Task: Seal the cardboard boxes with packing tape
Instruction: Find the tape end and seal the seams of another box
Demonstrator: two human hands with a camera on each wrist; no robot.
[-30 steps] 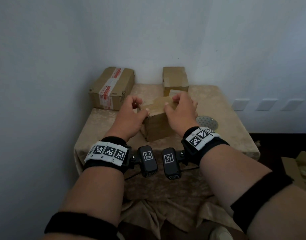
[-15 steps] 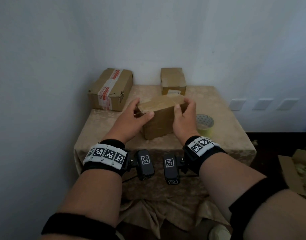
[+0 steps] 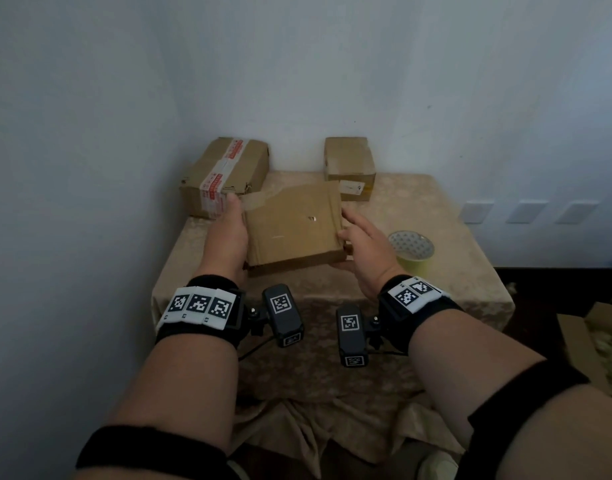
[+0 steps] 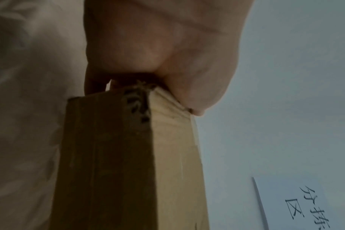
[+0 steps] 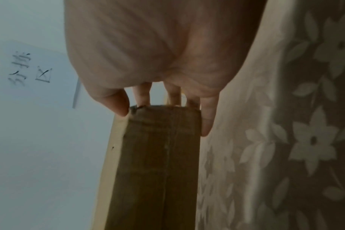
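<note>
A person's left hand (image 3: 230, 233) and right hand (image 3: 361, 242) hold a flat cardboard box (image 3: 294, 226) by its two opposite sides above the bench (image 3: 453, 216), its broad face tipped up toward the head camera. The left fingers (image 3: 232, 202) lie nearly straight along the box's left side; the left wrist view shows the palm pressed against that side with the thumb over its upper corner. The right fingers (image 5: 207, 121) are spread and only lightly bent, their tips on the box's right end, the thumb (image 5: 116, 102) at its upper corner. Neither hand closes into a fist.

A beige floral cloth (image 3: 332, 375) covers the bench and hangs in folds over its near edge. At the back, against the pale wall (image 3: 297, 64), stand a box with red-and-white tape (image 3: 225, 174) on the left and a smaller plain box (image 3: 349, 161) on the right. A roll of packing tape (image 3: 411, 251) lies flat just right of the right hand. The bench fills a corner, with wall close on the left and behind; its right side is open, where an open carton (image 3: 591, 344) sits lower down.
</note>
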